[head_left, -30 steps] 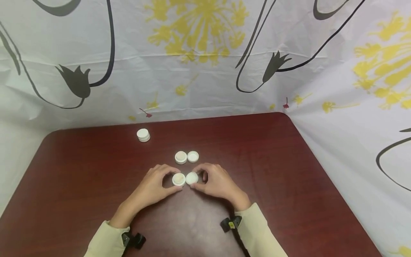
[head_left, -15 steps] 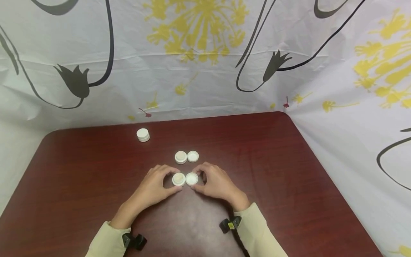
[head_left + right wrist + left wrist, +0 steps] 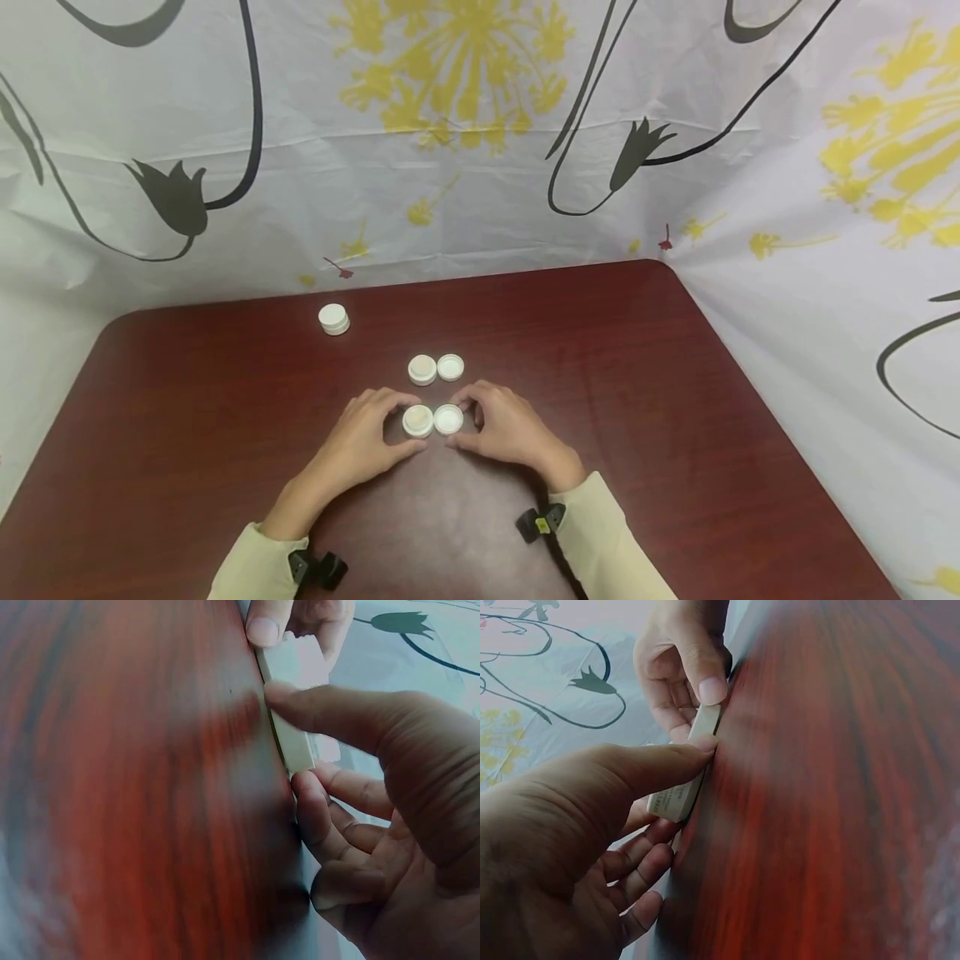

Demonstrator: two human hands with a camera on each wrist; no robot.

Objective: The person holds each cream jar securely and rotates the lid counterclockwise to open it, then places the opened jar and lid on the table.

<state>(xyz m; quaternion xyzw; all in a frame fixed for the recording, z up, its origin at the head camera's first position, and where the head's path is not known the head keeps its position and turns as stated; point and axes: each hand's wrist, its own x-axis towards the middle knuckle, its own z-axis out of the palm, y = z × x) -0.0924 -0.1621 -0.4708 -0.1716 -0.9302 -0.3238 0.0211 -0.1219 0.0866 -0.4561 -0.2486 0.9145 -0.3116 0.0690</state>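
My left hand (image 3: 363,440) curls its thumb and fingers round the sides of a small white open jar (image 3: 417,422), which has a pale surface inside. Directly to the right, my right hand (image 3: 512,427) spans a round white lid (image 3: 448,420) lying with its hollow side up, thumb at the near side and fingers at the far side. Jar and lid sit edge to edge on the table. In the left wrist view the thumb crosses the jar's side, where small print (image 3: 671,801) shows. From the right wrist, the thumb overlaps the lid's pale edge (image 3: 294,739).
Just behind stand a second open white jar (image 3: 422,370) and its upturned lid (image 3: 450,367). A white jar with its lid on (image 3: 333,319) stands near the back left of the dark red table (image 3: 637,400). A patterned white cloth (image 3: 480,192) hangs beyond the table.
Both thumbs have eased slightly toward the near side, the left one a little more. The jar and lid stay in place; the head view has shifted slightly.
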